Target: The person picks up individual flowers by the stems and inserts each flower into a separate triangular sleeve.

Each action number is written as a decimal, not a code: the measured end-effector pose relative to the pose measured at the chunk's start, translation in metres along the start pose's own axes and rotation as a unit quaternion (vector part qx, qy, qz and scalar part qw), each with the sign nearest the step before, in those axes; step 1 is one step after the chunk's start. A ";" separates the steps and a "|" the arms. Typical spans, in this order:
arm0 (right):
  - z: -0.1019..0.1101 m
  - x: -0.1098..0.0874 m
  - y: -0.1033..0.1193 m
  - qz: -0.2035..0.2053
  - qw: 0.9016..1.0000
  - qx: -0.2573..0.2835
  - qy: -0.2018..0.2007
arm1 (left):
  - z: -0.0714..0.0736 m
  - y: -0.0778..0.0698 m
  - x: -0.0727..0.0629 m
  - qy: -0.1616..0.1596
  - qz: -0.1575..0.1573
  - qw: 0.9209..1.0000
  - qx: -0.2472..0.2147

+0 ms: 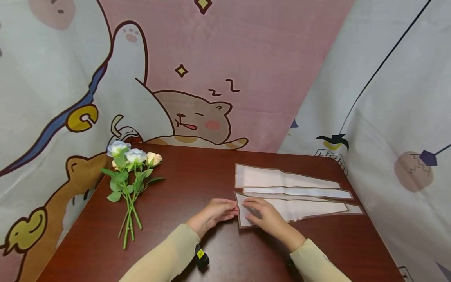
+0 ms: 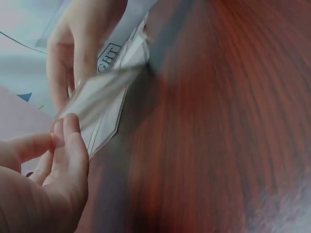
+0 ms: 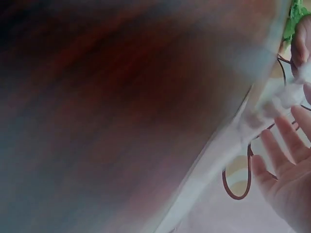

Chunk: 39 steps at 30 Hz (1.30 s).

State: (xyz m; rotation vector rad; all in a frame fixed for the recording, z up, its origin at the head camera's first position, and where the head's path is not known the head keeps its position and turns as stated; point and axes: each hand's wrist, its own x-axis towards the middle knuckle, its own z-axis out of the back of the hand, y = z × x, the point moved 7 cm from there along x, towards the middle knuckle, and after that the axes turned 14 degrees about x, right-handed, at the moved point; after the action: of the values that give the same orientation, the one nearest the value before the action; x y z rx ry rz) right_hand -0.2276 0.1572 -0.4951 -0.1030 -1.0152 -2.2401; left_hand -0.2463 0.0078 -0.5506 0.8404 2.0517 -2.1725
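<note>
In the head view, a tapered, translucent white flower sleeve [image 1: 294, 209] with a brown border lies on top of other sleeves, its wide end to the left. My left hand [image 1: 214, 213] pinches that wide edge between thumb and fingers. Over the same end, my right hand [image 1: 269, 220] touches the sleeve with loosely bent, spread fingers. The left wrist view shows the raised sleeve end [image 2: 102, 104] between both hands. Motion blurs the sleeve in the right wrist view, where the fingers [image 3: 279, 150] of my right hand are extended beside it.
More white sleeves [image 1: 282, 176] lie behind, overlapping and narrowing to the right. A bunch of artificial roses [image 1: 135, 156] in pale blue and cream, with green stems, lies at the left of the dark wooden table [image 1: 190, 172]. A printed curtain [image 1: 275, 78] hangs behind.
</note>
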 end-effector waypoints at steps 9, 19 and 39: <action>-0.004 0.008 -0.008 -0.035 0.999 -0.013 -0.009 | -0.008 0.001 -0.001 0.010 -0.006 0.999 -0.029; -0.001 0.014 -0.004 -0.021 0.999 -0.027 -0.025 | -0.007 0.000 -0.002 -0.002 -0.011 0.999 -0.040; 0.010 0.018 0.008 0.057 0.991 -0.034 -0.113 | -0.007 -0.006 -0.005 -0.019 -0.027 0.998 -0.047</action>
State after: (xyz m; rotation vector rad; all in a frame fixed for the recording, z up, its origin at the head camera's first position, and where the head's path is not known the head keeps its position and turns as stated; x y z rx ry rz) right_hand -0.2388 0.1508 -0.4769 -0.4429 -1.0219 -2.1928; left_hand -0.2418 0.0135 -0.5431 0.7358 2.1621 -2.0827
